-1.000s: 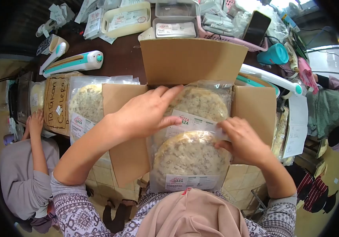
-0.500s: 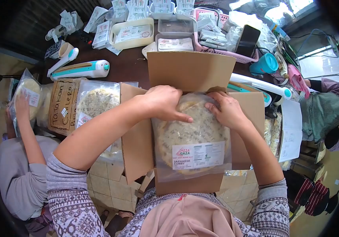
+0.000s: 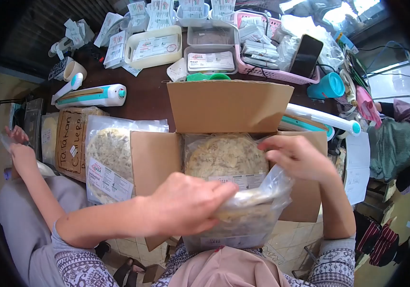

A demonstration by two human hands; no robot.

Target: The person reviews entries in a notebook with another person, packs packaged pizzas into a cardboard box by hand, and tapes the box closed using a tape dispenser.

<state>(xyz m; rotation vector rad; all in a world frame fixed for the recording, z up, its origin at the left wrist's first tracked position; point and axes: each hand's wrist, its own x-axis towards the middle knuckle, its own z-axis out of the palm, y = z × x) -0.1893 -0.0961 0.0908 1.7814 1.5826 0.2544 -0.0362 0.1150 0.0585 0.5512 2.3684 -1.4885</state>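
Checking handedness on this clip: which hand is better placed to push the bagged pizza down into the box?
Probably left: the left hand grips the bagged pizza from above; the right hand only pinches its corner.

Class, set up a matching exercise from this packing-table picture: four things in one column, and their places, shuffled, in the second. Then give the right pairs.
Things:
1. bagged flatbread
2. teal cup
3. phone
4. cardboard box

Places:
A. leaning in the pink basket
B. open, in front of the person
C. held by the left hand and right hand
D. right of the basket, on the table

Pairs: 1-C, 2-D, 3-A, 4-B
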